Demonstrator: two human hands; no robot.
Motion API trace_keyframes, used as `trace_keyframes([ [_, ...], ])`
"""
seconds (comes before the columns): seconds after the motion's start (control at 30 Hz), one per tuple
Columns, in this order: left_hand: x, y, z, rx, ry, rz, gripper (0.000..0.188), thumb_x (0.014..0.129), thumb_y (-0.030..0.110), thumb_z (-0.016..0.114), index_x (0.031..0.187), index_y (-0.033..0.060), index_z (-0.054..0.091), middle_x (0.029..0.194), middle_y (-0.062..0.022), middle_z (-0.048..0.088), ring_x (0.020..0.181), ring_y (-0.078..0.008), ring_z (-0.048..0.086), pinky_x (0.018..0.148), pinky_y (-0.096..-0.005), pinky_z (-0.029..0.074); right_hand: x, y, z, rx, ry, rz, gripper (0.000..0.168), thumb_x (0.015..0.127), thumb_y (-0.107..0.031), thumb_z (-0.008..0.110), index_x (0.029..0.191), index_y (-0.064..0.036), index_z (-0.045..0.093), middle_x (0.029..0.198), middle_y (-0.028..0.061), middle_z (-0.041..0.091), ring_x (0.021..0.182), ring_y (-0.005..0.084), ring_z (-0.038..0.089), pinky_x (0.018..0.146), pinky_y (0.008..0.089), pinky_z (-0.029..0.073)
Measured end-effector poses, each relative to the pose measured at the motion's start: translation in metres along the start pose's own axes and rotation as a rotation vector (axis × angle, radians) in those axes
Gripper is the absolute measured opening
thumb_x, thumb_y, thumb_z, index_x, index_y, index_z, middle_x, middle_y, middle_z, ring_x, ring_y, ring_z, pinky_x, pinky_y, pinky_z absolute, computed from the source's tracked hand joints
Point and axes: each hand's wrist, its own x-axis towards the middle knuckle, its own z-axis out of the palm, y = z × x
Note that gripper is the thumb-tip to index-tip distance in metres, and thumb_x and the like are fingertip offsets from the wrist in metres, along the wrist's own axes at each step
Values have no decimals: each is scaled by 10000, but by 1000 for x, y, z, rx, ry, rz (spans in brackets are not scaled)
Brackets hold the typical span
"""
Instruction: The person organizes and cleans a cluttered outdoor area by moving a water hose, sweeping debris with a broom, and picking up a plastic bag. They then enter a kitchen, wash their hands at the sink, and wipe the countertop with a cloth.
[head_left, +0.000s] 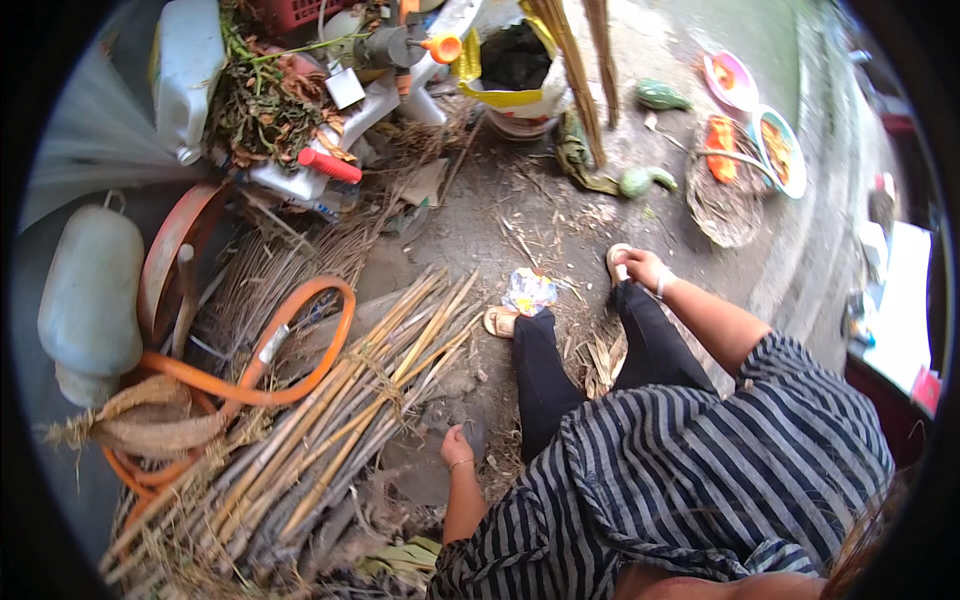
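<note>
My left hand (456, 448) hangs low beside a bundle of dry sticks (337, 420) tied with fibre. Its fingers are partly curled, and I see nothing in them. Further up, my right hand (645, 268) is over my right sandal (617, 257), fingers bent together. Something pale shows at the fingertips, but I cannot tell whether it is held or part of the sandal. Between my feet, close to the left sandal (500, 322), lies a crumpled shiny plastic wrapper (530, 291). Dry husks (602, 365) are scattered on the ground between my legs.
An orange hose (337, 337) loops over the sticks. A yellow-rimmed sack (517, 97) holds dark lumps. Green gourds (637, 181), a wicker basket (726, 217), a pink bowl (750, 96) and a teal bowl (796, 176) are at upper right. Plastic jugs (191, 71) stand left.
</note>
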Motion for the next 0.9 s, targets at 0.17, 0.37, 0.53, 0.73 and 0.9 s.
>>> trace_keyframes([
  [0.17,-38,38,25,-120,218,-101,164,791,114,492,908,114,606,817,-127,612,738,-251,576,683,-337,449,26,79,-69,-271,68,-55,193,763,-191,542,805,-11,599,647,65,586,574,156,530,550,285,430],
  [0.37,-122,73,104,21,221,-196,190,773,139,495,926,120,605,885,-121,602,853,-295,551,779,-382,430,35,84,-162,53,-117,125,189,789,-153,501,770,25,563,602,112,561,479,188,533,436,292,432],
  [0.53,-181,107,143,-102,220,-325,206,820,125,436,941,124,603,789,-137,574,729,-297,546,669,-391,448,53,21,-208,-122,-99,6,224,799,-164,462,731,22,566,529,80,506,422,158,480,396,279,408],
  [0.73,-240,74,152,-305,3,-704,264,885,157,356,1011,156,587,672,-93,545,437,-209,400,430,-373,353,84,-30,-149,-192,-234,-241,181,755,-108,460,771,21,587,540,71,512,439,152,491,404,276,415],
  [0.9,-258,61,130,-359,80,-679,251,883,201,376,971,152,605,571,-85,499,417,-198,382,417,-355,348,61,-49,-73,-243,-368,-308,176,780,-90,432,817,13,570,573,93,550,457,160,528,415,274,435],
])
